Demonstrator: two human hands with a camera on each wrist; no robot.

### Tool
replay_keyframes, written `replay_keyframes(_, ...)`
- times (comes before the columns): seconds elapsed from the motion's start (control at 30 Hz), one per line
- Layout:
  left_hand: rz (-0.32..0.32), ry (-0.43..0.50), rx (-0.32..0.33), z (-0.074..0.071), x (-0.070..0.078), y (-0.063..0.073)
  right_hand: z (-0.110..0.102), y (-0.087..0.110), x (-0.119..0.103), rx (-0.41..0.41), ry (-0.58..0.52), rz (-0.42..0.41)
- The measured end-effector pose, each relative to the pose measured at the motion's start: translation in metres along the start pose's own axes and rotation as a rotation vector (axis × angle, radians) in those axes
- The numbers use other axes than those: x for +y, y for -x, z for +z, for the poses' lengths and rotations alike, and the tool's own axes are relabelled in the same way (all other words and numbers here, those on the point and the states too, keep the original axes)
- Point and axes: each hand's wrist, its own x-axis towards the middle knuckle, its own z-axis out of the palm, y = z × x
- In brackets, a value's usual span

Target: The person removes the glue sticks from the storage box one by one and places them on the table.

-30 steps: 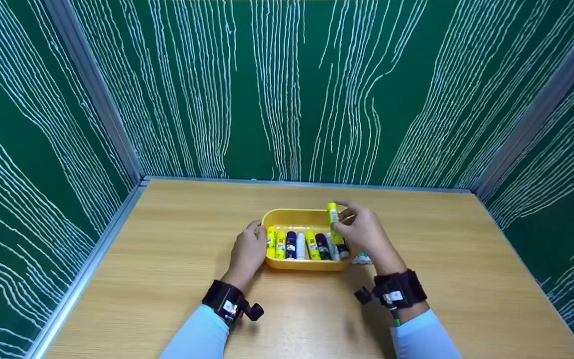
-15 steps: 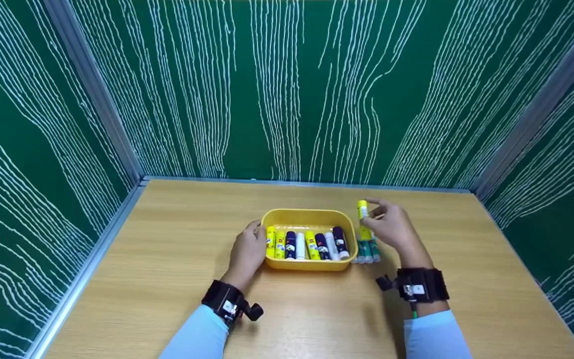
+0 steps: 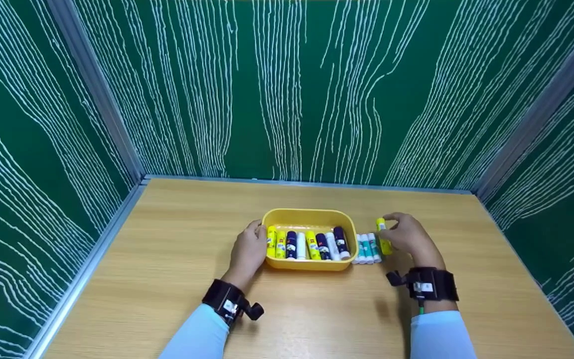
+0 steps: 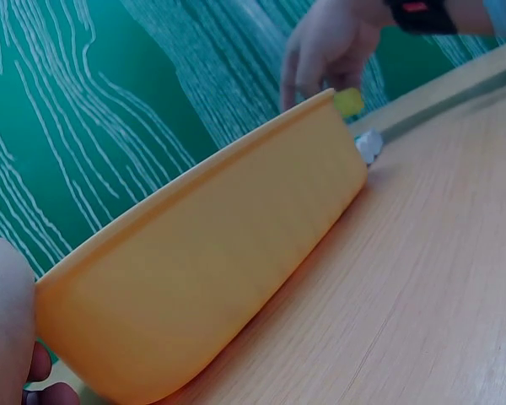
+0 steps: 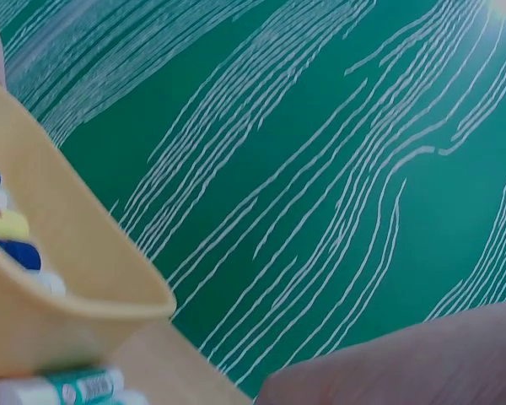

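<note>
My left hand (image 3: 248,252) grips the left end of a yellow plastic tray (image 3: 307,266), thumb at its rim. In the left wrist view the tray's side wall (image 4: 211,253) fills the middle. Inside lies a row of yellow, dark blue and white glue sticks (image 3: 311,245). To the right of the tray, my right hand (image 3: 409,235) pinches a yellow glue stick (image 3: 385,246) between thumb and fingers, its lower end close over the table. Just left of it, several green-and-white glue sticks (image 3: 366,249) lie side by side against the tray's right end.
The wooden table (image 3: 187,249) meets green panels (image 3: 247,99) with white wavy lines at the back and both sides. Metal frame bars (image 3: 92,89) run along the corners. A black strap with a camera (image 3: 429,284) sits on each wrist.
My right hand has carried the yellow glue stick from above the tray's right end out to the right, then lowered it beside the green-and-white ones. The left hand stays on the tray.
</note>
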Motion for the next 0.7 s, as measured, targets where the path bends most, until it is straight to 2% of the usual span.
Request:
replay_keyframes(0.23,-0.014,0.014,-0.006,0.000,0.000,-0.001,0.008,-0.008,0.012,-0.053,-0.024,0.087)
replay_keyframes(0.47,0.003,0.007,0.000,0.000,0.000,0.000,0.010,-0.007,0.019,-0.095,-0.066,0.081)
replay_keyframes(0.7,-0.022,0.024,-0.010,-0.002,0.003,0.002,0.013,-0.009,0.025,-0.098,-0.108,0.074)
